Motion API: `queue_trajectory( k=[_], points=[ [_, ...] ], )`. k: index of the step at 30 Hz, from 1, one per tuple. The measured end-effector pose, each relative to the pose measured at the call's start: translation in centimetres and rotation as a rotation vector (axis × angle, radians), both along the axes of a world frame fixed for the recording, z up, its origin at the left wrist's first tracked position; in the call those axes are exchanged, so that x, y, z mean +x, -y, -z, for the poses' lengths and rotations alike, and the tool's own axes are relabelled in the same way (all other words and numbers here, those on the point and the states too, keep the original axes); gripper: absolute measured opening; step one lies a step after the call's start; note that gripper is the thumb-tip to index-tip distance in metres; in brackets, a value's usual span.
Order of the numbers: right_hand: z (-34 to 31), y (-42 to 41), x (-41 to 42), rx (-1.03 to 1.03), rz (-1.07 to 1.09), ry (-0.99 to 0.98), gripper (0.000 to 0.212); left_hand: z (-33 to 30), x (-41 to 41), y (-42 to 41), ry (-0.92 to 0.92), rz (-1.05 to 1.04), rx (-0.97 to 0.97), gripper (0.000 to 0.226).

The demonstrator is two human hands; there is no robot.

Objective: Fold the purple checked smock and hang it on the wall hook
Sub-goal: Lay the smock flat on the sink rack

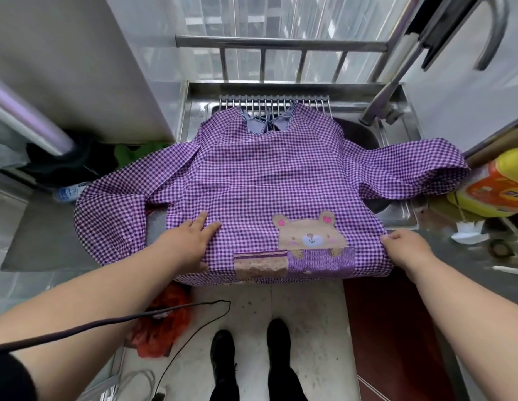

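Steel sink unit (pixel 396 218) sits ahead of both hands, railing (pixel 280 43) and window past it, grey wall panel (pixel 87 62) far ahead of the left hand. Purple checked smock (pixel 266 175) lies spread flat, front up, over the sink top under both hands, unfolded; collar on the far side over the dish rack (pixel 273 104), near hem hanging over the front edge toward the person. One sleeve (pixel 113 204) runs out and droops past the left hand, other sleeve (pixel 405 166) spreads out ahead of the right hand across the basin. Left hand (pixel 191 244) rests flat on the smock near its left edge, fingers straight and together, palm down, pressing the cloth. Right hand (pixel 408 247) is at the smock's right hem edge, fingers curled onto the fabric, looks like a pinch of the edge. Hands well apart, bear patch (pixel 309 233) and pocket (pixel 321 263) between them. Yellow-orange bottle (pixel 494 183) lies beyond and outboard of the right hand. Red plastic bag (pixel 162 322) on the floor below the left forearm, black cable (pixel 113 319) crossing that forearm. Black shoes (pixel 249 360) on the floor between the arms. Crumpled white paper (pixel 468 231) just outboard of the right hand.
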State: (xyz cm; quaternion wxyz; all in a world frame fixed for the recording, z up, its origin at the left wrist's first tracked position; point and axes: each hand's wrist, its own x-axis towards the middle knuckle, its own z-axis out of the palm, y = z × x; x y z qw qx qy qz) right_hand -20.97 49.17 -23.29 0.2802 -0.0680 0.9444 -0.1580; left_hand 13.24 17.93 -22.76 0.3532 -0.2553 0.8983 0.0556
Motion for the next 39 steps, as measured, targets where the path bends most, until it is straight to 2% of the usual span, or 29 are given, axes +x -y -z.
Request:
queue_trajectory(
  k=[2,5,9,10,14,17,21,23,25,27,29,31,35,39],
  points=[
    [0.7,0.2,0.0,-0.057,0.060,0.102,0.031,0.0,-0.5,0.0,0.002,-0.011,-0.003,0.113],
    [1.6,0.5,0.1,-0.258,0.291,0.280,0.027,0.1,-1.1,-0.1,-0.011,-0.016,-0.021,0.107],
    [0.8,-0.2,-0.7,-0.283,0.452,0.301,0.024,0.0,-1.8,-0.2,-0.003,-0.007,-0.044,0.097],
    [0.7,-0.5,-1.0,-0.252,0.415,0.277,0.025,0.0,-1.9,-0.2,-0.001,-0.003,-0.047,0.096],
    [0.3,-1.7,-1.5,-0.059,0.036,0.176,0.026,-0.1,-2.5,-0.4,0.017,0.000,-0.053,0.091],
    [-0.4,-2.1,-1.1,-0.050,-0.046,0.253,0.023,-0.3,-2.8,-0.5,0.024,-0.005,-0.056,0.090],
    [-0.9,-2.2,-2.1,0.181,-0.195,0.071,0.027,-0.4,-3.0,-0.6,0.030,-0.025,-0.054,0.095],
    [-1.4,-1.7,-1.8,0.269,-0.233,0.010,0.020,-0.4,-3.0,-0.6,0.019,-0.046,-0.055,0.097],
    [-2.1,-0.8,-0.9,0.234,-0.258,-0.139,0.018,-0.5,-3.0,-0.6,0.013,-0.057,-0.054,0.097],
    [-2.7,0.8,0.5,0.107,-0.373,-0.251,0.034,-0.6,-3.0,-0.7,-0.006,-0.066,-0.057,0.097],
    [-3.2,2.8,2.0,0.057,-0.623,-0.221,0.052,-0.7,-3.1,-0.6,-0.046,-0.086,-0.053,0.100],
    [-3.0,5.0,3.0,0.095,-0.787,-0.142,0.068,-0.8,-3.1,-0.1,-0.070,-0.113,-0.036,0.104],
    [-2.4,7.1,3.2,0.239,-0.788,-0.052,0.078,-1.4,-3.2,0.7,-0.052,-0.130,0.008,0.102],
    [-3.7,8.1,3.3,0.225,-0.820,-0.137,0.072,-3.0,-3.6,1.4,-0.023,-0.155,0.071,0.091]
  ],
)
